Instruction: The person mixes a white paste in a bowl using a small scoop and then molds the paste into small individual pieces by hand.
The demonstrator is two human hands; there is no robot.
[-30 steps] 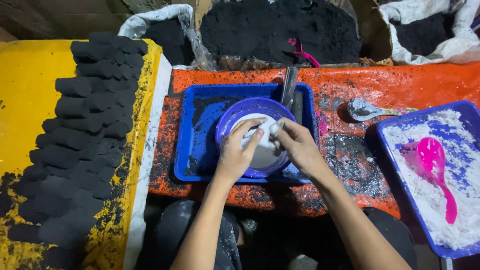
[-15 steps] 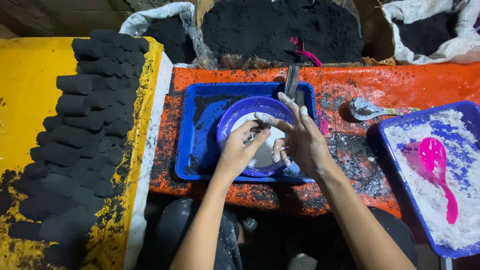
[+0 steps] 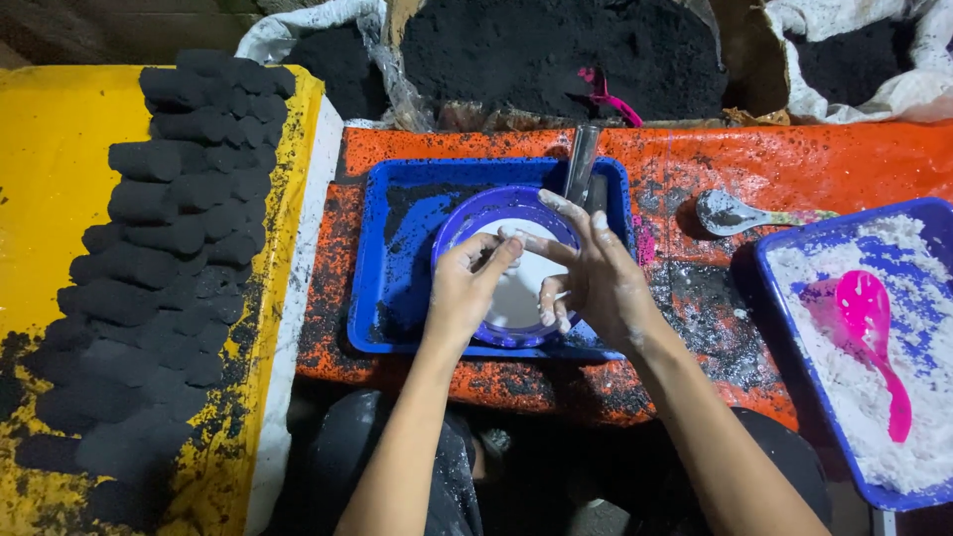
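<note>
Purple bowl (image 3: 467, 223) of white paste, centre of blue tray (image 3: 397, 258). Left hand (image 3: 467, 288) loosely curled, right hand (image 3: 596, 278) fingers spread; neither grips. Paste likely soft, slippery; bowl light, take by rim. Metal tube (image 3: 581, 164) at 12 o'clock.

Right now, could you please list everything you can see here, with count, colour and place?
bowl: one, purple, white paste inside, in the blue tray
blue tray: one, centre, on the orange table
orange table: one, smeared black
metal tube: one, silver, at the tray's far edge
metal spoon: one, powder-coated, on the table
powder tray: one, blue, white powder, right
pink spoon: one, in the powder
black briquettes: many, on the yellow board, left
sacks of black powder: several, behind
hands: left hand and right hand, over the bowl
</note>
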